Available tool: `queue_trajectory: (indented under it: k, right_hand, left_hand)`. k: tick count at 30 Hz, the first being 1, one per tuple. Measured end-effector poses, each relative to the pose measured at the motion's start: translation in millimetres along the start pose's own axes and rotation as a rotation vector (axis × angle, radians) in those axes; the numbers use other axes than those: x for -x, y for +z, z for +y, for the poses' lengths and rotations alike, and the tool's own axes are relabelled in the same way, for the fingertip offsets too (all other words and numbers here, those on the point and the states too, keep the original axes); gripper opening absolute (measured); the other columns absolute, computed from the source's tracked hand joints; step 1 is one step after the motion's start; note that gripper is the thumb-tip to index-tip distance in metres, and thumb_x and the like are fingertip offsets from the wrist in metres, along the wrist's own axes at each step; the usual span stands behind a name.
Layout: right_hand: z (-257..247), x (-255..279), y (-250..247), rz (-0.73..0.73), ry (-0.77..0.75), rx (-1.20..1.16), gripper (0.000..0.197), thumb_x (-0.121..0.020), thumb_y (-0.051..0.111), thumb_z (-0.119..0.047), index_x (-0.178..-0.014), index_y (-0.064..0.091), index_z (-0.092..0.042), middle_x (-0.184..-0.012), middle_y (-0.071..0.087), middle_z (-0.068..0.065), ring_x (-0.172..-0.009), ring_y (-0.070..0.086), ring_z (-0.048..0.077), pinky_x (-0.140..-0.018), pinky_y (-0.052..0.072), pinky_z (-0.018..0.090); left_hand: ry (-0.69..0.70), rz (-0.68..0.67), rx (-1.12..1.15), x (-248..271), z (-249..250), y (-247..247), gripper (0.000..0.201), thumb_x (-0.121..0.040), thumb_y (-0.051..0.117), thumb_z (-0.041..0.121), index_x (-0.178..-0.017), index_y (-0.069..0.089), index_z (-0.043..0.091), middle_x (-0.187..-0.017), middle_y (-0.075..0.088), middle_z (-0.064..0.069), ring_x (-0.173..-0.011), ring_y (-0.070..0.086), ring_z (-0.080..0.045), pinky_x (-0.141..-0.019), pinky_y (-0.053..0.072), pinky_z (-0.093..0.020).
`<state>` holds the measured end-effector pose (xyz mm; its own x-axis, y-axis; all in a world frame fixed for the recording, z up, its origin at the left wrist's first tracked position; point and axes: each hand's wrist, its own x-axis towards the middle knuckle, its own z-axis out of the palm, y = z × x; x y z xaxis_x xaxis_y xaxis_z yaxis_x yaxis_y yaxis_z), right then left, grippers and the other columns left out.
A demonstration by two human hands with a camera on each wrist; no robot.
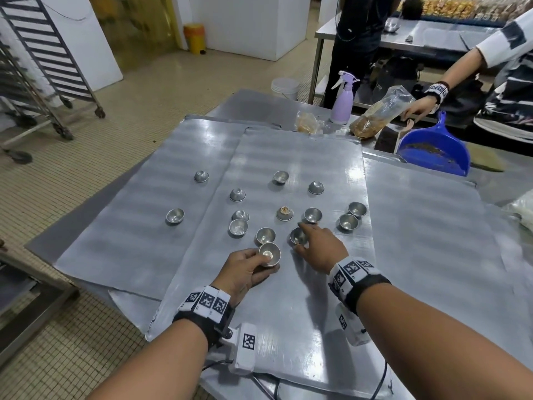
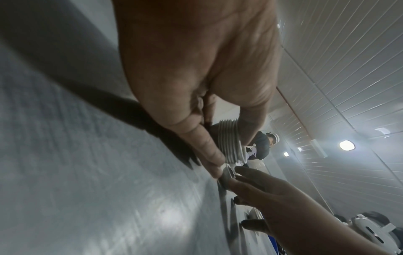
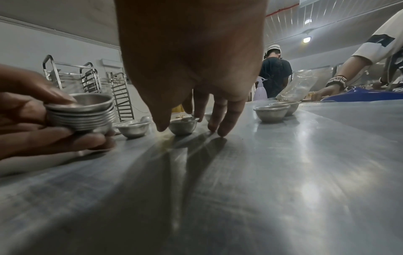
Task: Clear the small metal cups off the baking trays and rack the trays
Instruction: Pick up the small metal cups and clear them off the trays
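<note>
Over on the left, the tray rack (image 1: 43,67) waits on its castors, well apart from the worktop (image 1: 259,102). The left-most baking tray (image 1: 138,197) carries a few stray cups, one upright (image 1: 175,216), one tipped over (image 1: 201,176).

Now the left hand (image 1: 245,269): fingers and thumb curled round a nested stack of cups (image 3: 80,113), thumb on the top rim. Thin pressed metal, so I'd judge them light, stiff, slick. Pinch at the rim or cradle the base; a stack could slide apart if tilted.

Centre tray (image 1: 288,298): most cups lie here, one with crumbs on its upturned base (image 1: 284,213).

The right hand (image 1: 320,246) is spread over one cup (image 1: 298,236), thumb and forefinger either side, not clamped as far as I can see.

Readable writing? None, only square coded markers on the wristbands (image 1: 350,268). A spray bottle (image 1: 343,99) and blue dustpan (image 1: 435,148) sit at the far right.
</note>
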<state>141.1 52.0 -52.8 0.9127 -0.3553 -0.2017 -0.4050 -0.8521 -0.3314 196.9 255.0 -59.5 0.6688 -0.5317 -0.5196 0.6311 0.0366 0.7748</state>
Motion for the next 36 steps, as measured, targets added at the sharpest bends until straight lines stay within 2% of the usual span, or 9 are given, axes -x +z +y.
queue_trajectory:
  k: [5,10,14,16,19,23,26,31,36]
  right_hand:
    - [0,8,2,0.004,0.013,0.008,0.055,-0.093,0.056,-0.038,-0.144,0.042,-0.025,-0.139,0.050,0.007,-0.121,0.050,0.032,-0.096,0.046,0.041]
    - [-2,20,3,-0.002,0.036,0.026,0.030,-0.090,0.054,-0.043,-0.113,0.057,-0.024,-0.111,0.051,0.005,-0.107,0.055,0.027,-0.084,0.049,0.038]
    - [0,33,7,0.002,0.062,0.013,0.032,-0.090,0.055,-0.044,-0.115,0.058,-0.023,-0.114,0.054,0.003,-0.110,0.054,0.025,-0.086,0.048,0.037]
    - [3,40,8,0.004,0.070,-0.010,0.034,-0.091,0.055,-0.043,-0.118,0.057,-0.022,-0.115,0.056,0.004,-0.113,0.054,0.026,-0.089,0.047,0.037]
    - [0,50,5,0.050,0.033,-0.121,0.042,-0.093,0.056,-0.041,-0.127,0.056,-0.017,-0.122,0.058,0.008,-0.117,0.054,0.027,-0.093,0.044,0.036]
    - [-29,63,-7,0.203,-0.147,-0.279,0.058,-0.093,0.059,-0.050,-0.140,0.051,-0.017,-0.131,0.059,0.005,-0.118,0.057,0.021,-0.096,0.046,0.036]
    - [-60,69,-10,0.232,-0.289,-0.290,0.057,-0.091,0.062,-0.050,-0.139,0.051,-0.022,-0.131,0.061,-0.001,-0.118,0.056,0.019,-0.097,0.046,0.036]
    - [-91,72,-7,0.184,-0.285,-0.280,0.055,-0.092,0.062,-0.045,-0.142,0.047,-0.026,-0.127,0.063,0.001,-0.114,0.056,0.023,-0.089,0.043,0.035]
    - [-95,63,-1,0.180,-0.297,-0.262,0.046,-0.090,0.065,-0.045,-0.131,0.055,-0.027,-0.114,0.067,0.000,-0.102,0.062,0.024,-0.081,0.047,0.037]
  left_hand:
    - [-0.006,-0.001,0.002,6,1,1,0.021,-0.093,0.063,0.002,-0.111,0.066,-0.008,-0.108,0.073,-0.024,-0.102,0.073,-0.034,-0.082,0.059,-0.027]
    - [-0.014,0.009,-0.013,14,2,2,0.015,-0.093,0.063,0.004,-0.105,0.067,-0.003,-0.104,0.074,-0.022,-0.102,0.073,-0.035,-0.087,0.058,-0.030]
    - [-0.019,0.043,0.029,20,3,0,0.020,-0.093,0.060,0.006,-0.106,0.065,-0.008,-0.103,0.073,-0.026,-0.100,0.073,-0.039,-0.100,0.052,-0.042]
    - [-0.037,0.061,0.081,25,5,-1,0.023,-0.092,0.058,0.009,-0.106,0.062,-0.008,-0.104,0.073,-0.027,-0.099,0.072,-0.040,-0.091,0.058,-0.040]
    - [-0.058,0.092,0.136,34,8,0,0.019,-0.090,0.055,0.015,-0.095,0.062,-0.003,-0.099,0.072,-0.022,-0.094,0.072,-0.040,-0.064,0.061,-0.032]
    - [-0.044,0.141,0.231,37,10,-1,0.023,-0.093,0.052,0.023,-0.097,0.057,0.001,-0.105,0.070,-0.026,-0.088,0.071,-0.043,-0.072,0.064,-0.040]
    - [-0.018,0.155,0.275,39,13,0,0.035,-0.096,0.050,0.025,-0.110,0.060,-0.005,-0.105,0.068,-0.027,-0.080,0.071,-0.037,-0.057,0.061,-0.033]
    - [0.053,0.130,0.269,39,18,3,0.035,-0.095,0.049,0.026,-0.113,0.063,-0.001,-0.107,0.064,-0.023,-0.085,0.064,-0.028,-0.077,0.054,-0.036]
    - [0.086,0.106,0.245,38,19,-11,0.024,-0.096,0.051,0.017,-0.099,0.067,-0.001,-0.091,0.073,-0.018,-0.075,0.072,-0.024,-0.074,0.059,-0.035]
